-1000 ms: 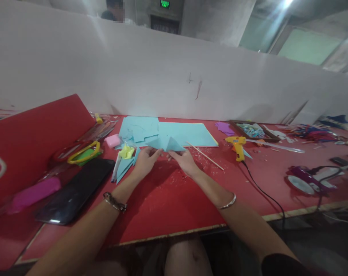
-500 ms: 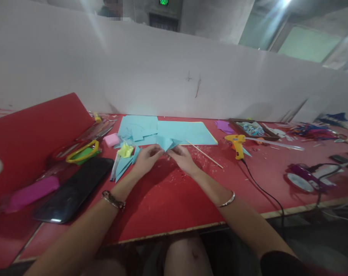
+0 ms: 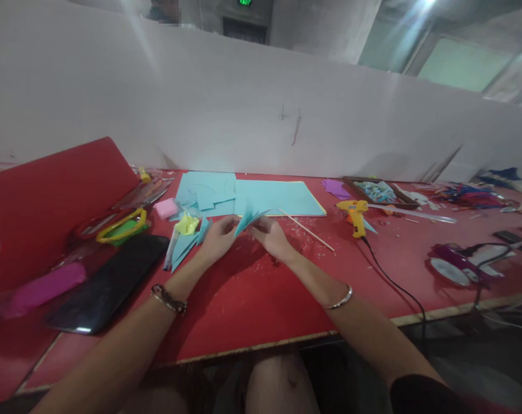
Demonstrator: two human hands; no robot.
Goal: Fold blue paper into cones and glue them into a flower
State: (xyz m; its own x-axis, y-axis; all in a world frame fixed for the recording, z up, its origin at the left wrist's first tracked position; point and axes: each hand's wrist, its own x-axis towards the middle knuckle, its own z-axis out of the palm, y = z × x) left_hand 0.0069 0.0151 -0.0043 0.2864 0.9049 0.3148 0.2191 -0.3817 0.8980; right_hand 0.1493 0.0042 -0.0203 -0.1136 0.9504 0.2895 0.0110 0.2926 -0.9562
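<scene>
Between both hands is a folded piece of light blue paper (image 3: 246, 219), tilted up off the red table with its layers fanned a little. My left hand (image 3: 219, 237) pinches its left side, fingertips partly hidden behind it. From the right, my right hand (image 3: 273, 236) has thumb and fingers closed on the lower right part. Behind the hands lie light blue sheets (image 3: 282, 195) and cut blue pieces (image 3: 207, 198). Beside my left wrist rest folded blue pieces (image 3: 184, 252) and a yellow-green packet (image 3: 187, 225). A thin wooden stick (image 3: 308, 231) lies right of my right hand.
To the right, a yellow glue gun (image 3: 358, 218) trails a black cord toward the table edge. A tray of scraps (image 3: 379, 194) and a purple device (image 3: 463, 265) stand farther right. On the left are a black phone-like slab (image 3: 110, 287), yellow-handled scissors (image 3: 123, 225) and a pink packet (image 3: 48, 289).
The folded blue paper has been turned between the hands, from a broad face toward me to a narrower, more edge-on view. Both hands stay nearly in place.
</scene>
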